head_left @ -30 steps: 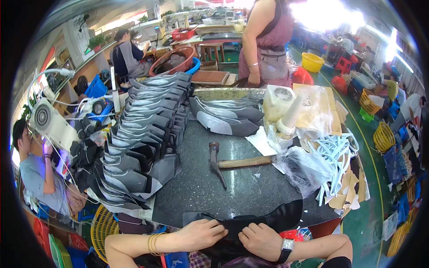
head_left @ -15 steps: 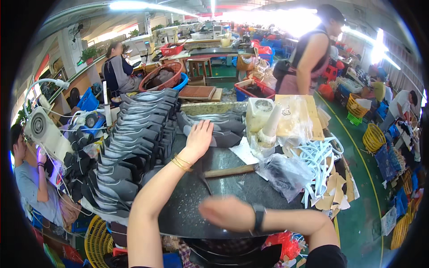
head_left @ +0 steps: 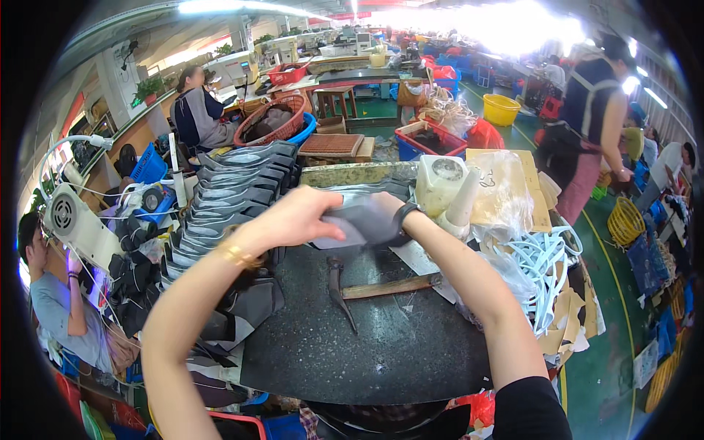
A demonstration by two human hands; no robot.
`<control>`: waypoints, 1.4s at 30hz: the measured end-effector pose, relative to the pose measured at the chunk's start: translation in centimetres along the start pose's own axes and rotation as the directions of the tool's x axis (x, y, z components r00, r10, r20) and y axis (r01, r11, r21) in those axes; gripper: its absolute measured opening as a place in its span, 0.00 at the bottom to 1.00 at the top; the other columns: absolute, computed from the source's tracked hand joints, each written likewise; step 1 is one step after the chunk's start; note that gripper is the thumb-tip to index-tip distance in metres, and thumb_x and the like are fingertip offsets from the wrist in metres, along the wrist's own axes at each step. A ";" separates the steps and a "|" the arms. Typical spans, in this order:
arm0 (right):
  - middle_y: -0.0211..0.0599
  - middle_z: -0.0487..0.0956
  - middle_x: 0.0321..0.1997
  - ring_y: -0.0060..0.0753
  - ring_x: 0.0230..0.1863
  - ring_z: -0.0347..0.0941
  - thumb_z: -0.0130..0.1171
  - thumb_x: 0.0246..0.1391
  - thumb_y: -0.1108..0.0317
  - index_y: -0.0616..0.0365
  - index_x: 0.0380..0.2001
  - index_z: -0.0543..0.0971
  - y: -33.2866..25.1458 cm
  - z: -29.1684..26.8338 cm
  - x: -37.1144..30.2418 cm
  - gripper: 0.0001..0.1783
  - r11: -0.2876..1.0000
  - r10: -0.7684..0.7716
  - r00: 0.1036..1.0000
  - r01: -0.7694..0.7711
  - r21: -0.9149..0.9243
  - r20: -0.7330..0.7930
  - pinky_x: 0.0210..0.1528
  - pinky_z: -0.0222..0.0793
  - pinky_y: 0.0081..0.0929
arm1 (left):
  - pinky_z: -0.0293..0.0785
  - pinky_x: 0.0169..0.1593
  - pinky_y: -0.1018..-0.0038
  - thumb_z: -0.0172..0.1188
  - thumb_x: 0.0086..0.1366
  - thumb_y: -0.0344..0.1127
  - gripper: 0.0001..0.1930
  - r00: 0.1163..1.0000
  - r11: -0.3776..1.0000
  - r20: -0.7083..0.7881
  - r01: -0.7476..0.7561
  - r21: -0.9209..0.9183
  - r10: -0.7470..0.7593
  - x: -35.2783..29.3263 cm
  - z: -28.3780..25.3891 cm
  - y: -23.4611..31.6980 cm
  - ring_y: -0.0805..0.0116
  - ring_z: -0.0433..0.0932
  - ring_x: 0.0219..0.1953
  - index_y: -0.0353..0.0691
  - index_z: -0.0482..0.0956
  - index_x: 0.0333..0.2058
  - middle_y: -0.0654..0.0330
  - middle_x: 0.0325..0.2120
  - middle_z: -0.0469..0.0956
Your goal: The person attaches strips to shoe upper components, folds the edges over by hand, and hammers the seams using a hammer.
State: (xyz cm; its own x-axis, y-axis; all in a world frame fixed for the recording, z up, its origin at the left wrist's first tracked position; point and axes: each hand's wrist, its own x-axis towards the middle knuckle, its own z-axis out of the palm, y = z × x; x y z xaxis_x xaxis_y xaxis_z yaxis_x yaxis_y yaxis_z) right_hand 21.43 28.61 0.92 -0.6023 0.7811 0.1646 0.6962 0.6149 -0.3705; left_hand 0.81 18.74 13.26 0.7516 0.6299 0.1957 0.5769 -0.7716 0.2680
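Both my hands are over the far part of a dark stone-like work slab (head_left: pixel 367 359), at a grey shoe upper piece (head_left: pixel 359 224) blurred by motion. My left hand (head_left: pixel 301 215) has its thumb and fingers on either side of the piece's left end. My right hand (head_left: pixel 391 209) grips its right end, fingers partly hidden. Behind them lies a pile of similar grey pieces (head_left: pixel 367 187). To the left, a long overlapping stack of grey shoe uppers (head_left: pixel 227 198) runs along the slab. A hammer (head_left: pixel 389 287) with a wooden handle lies nearer me, touched by neither hand.
Right of my hands stand a cloudy plastic container (head_left: pixel 440 183) and a white cone-shaped piece (head_left: pixel 460 202). Pale blue straps (head_left: pixel 539 271) and torn cardboard (head_left: pixel 565 315) crowd the right edge. A lamp-like machine (head_left: pixel 70 213) stands left. A person (head_left: pixel 587 125) is on the right aisle.
My left hand has lifted from the far pile, and my right hand has moved up from the near slab; both are now at one grey piece. The walking person has moved right.
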 end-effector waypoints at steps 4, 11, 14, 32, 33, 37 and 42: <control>0.52 0.80 0.43 0.51 0.46 0.77 0.62 0.47 0.62 0.60 0.39 0.80 -1.8 0.5 -1.2 0.17 0.973 0.169 0.984 -0.156 -0.172 0.060 0.49 0.72 0.41 | 0.69 0.42 0.81 0.66 0.57 0.35 0.20 0.927 0.807 -0.364 -0.146 -0.572 -0.090 -5.3 -7.3 8.9 0.80 0.73 0.38 0.34 0.72 0.46 0.65 0.38 0.77; 0.39 0.73 0.47 0.41 0.47 0.71 0.55 0.48 0.62 0.56 0.45 0.74 -11.8 5.3 -10.1 0.20 0.884 -0.301 0.931 0.191 -0.426 -0.207 0.49 0.65 0.48 | 0.70 0.42 0.81 0.69 0.55 0.38 0.23 0.865 0.620 -0.010 0.351 -0.701 -0.502 -16.0 -9.6 13.3 0.78 0.74 0.37 0.33 0.71 0.45 0.66 0.34 0.75; 0.38 0.73 0.41 0.40 0.38 0.74 0.53 0.50 0.65 0.54 0.44 0.74 -11.9 7.6 -13.4 0.16 0.868 -0.282 0.943 0.173 -0.465 -0.177 0.36 0.72 0.38 | 0.69 0.37 0.78 0.59 0.64 0.39 0.14 0.803 0.676 0.265 0.594 -0.436 -0.534 -19.6 -7.3 12.9 0.79 0.71 0.31 0.34 0.73 0.42 0.63 0.27 0.75; 0.40 0.79 0.34 0.30 0.24 0.75 0.64 0.54 0.58 0.64 0.42 0.75 -14.5 -7.9 -21.7 0.21 0.513 0.143 0.788 0.458 0.726 -0.598 0.27 0.71 0.23 | 0.74 0.38 0.64 0.54 0.65 0.44 0.16 0.966 0.898 0.106 -0.175 -0.404 0.235 -10.5 17.6 11.1 0.56 0.76 0.36 0.37 0.73 0.42 0.56 0.31 0.75; 0.35 0.76 0.32 0.27 0.24 0.72 0.60 0.55 0.52 0.62 0.44 0.73 -14.5 -8.8 -21.6 0.24 0.532 0.152 0.708 0.530 0.661 -0.690 0.26 0.68 0.21 | 0.74 0.38 0.64 0.54 0.65 0.44 0.16 0.969 0.899 0.102 -0.166 -0.405 0.225 -10.6 17.8 11.4 0.56 0.76 0.36 0.37 0.73 0.42 0.56 0.31 0.75; 0.28 0.66 0.31 0.22 0.23 0.60 0.47 0.64 0.46 0.55 0.48 0.69 -12.9 -12.2 -19.1 0.23 0.502 0.131 0.377 0.772 0.389 -0.917 0.23 0.56 0.18 | 0.76 0.39 0.63 0.58 0.63 0.43 0.22 0.992 0.922 0.039 -0.096 -0.374 0.119 -7.4 16.3 11.8 0.53 0.76 0.41 0.36 0.68 0.50 0.53 0.41 0.73; 0.30 0.67 0.32 0.22 0.24 0.60 0.48 0.64 0.49 0.59 0.48 0.71 -11.3 -14.3 -19.9 0.23 0.619 0.055 0.279 0.744 0.252 -0.959 0.24 0.55 0.20 | 0.78 0.36 0.59 0.66 0.55 0.49 0.43 0.986 0.953 -0.150 -0.114 -0.282 0.074 1.5 17.7 15.2 0.46 0.77 0.41 0.39 0.52 0.63 0.45 0.56 0.60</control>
State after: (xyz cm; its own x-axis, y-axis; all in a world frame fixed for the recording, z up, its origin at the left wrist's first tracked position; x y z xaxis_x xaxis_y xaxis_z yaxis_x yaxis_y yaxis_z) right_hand 31.16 7.69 14.93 0.2451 0.3557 0.9019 -0.1157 0.9344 -0.3370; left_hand 16.35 6.39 0.91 0.7357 0.5773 0.3543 0.3736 -0.7821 0.4987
